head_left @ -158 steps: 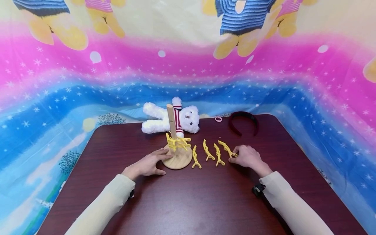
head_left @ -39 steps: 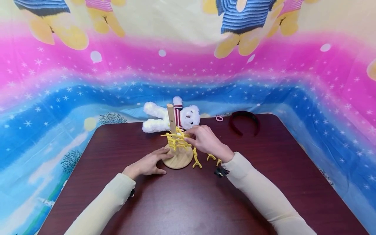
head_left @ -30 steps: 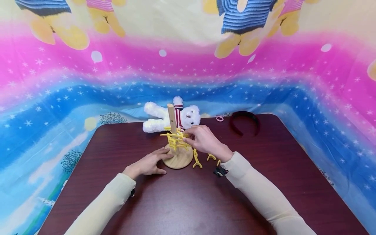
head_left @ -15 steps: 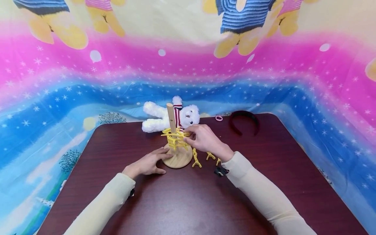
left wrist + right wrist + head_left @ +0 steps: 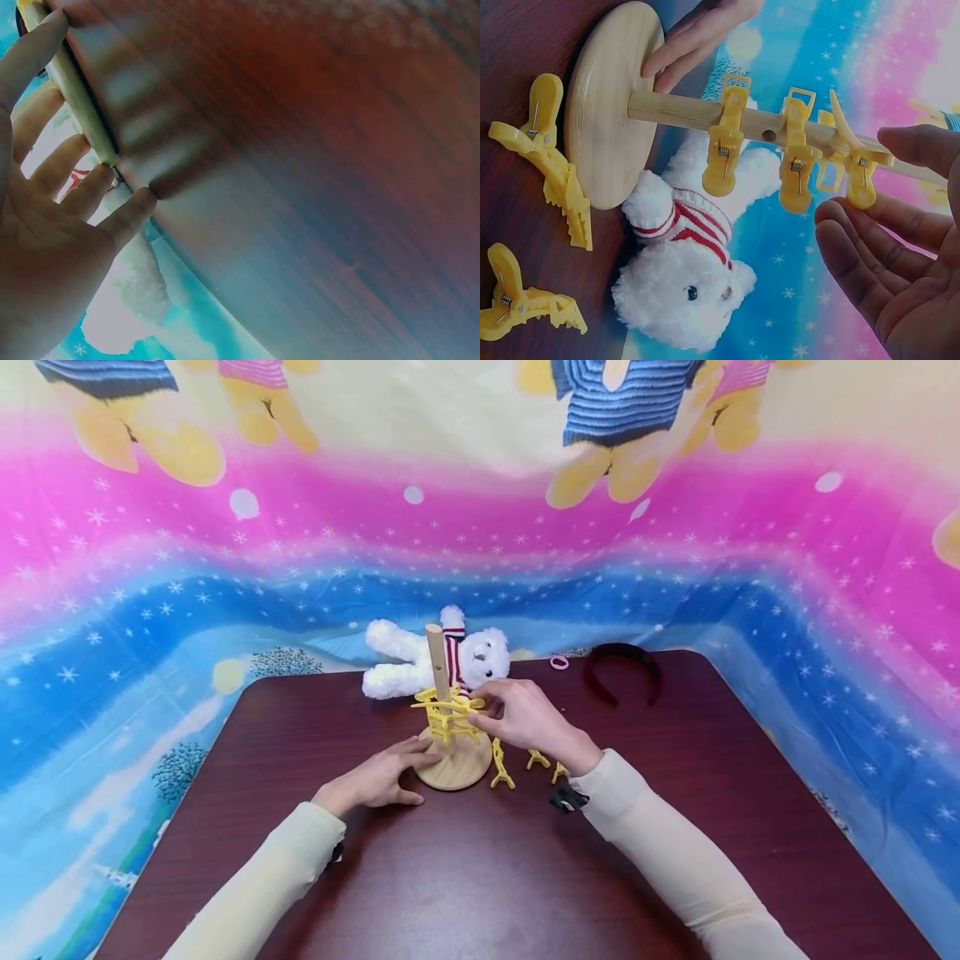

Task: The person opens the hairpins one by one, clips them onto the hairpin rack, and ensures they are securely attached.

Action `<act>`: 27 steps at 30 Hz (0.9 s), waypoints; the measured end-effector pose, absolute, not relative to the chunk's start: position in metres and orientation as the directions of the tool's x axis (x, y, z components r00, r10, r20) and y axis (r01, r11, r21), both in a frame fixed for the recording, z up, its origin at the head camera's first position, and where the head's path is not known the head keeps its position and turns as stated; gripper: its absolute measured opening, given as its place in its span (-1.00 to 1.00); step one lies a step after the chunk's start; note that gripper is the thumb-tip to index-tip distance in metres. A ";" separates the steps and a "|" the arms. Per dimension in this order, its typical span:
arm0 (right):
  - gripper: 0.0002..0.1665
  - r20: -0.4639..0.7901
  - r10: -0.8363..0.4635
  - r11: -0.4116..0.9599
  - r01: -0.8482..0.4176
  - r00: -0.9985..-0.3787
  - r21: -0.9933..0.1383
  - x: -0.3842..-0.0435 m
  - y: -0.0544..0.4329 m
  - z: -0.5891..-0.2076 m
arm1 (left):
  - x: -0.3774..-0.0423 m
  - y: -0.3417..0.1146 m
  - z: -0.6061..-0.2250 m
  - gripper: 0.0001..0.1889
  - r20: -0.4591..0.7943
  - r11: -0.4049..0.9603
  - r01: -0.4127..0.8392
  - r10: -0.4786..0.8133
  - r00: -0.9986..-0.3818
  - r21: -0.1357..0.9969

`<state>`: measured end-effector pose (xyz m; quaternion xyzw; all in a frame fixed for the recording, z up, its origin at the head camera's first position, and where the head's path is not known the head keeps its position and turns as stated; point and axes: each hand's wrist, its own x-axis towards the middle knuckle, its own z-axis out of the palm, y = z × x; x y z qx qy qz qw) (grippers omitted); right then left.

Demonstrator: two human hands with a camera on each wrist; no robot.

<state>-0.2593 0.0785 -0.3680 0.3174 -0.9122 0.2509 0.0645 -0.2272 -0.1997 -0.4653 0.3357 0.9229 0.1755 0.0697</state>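
Note:
A wooden stand has an upright post (image 5: pixel 438 664) on a round base (image 5: pixel 459 774). My left hand (image 5: pixel 375 777) rests its straight, spread fingers on the base's left side. At the post, my right hand (image 5: pixel 525 714) pinches a yellow hair clip (image 5: pixel 860 176) by its handles, thumb on one and fingertips at the other. That clip's two arms are spread at the post, above the other clips. Below it, yellow clips (image 5: pixel 724 142) grip the post. Several loose yellow clips lie right of the base, one nearest it (image 5: pixel 501 768); others are partly hidden beneath my right hand.
Behind the stand, a white teddy bear (image 5: pixel 397 681) in a striped top lies on its side. Toward the back right are a pink hair tie (image 5: pixel 552 664) and a dark red headband (image 5: pixel 622 649). A printed cloth (image 5: pixel 360 597) hangs around the dark table's back and sides.
Since the earliest frame, my right hand has picked up the rightmost clip and brought it left to the post. Over the last second it has barely moved. My left hand has stayed on the base.

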 end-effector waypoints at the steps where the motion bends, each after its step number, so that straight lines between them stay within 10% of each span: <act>1: -0.58 0.278 -0.545 0.670 -0.610 -0.791 -0.422 -0.259 0.080 -0.368 | -0.227 -0.200 -0.465 -0.23 -0.011 0.713 0.595 0.644 -0.765 0.370; 27: -0.69 0.159 -0.392 0.738 -0.413 -0.906 -0.534 -0.258 0.156 -0.403 | -0.228 -0.200 -0.468 -0.21 0.001 0.709 0.602 0.647 -0.763 0.368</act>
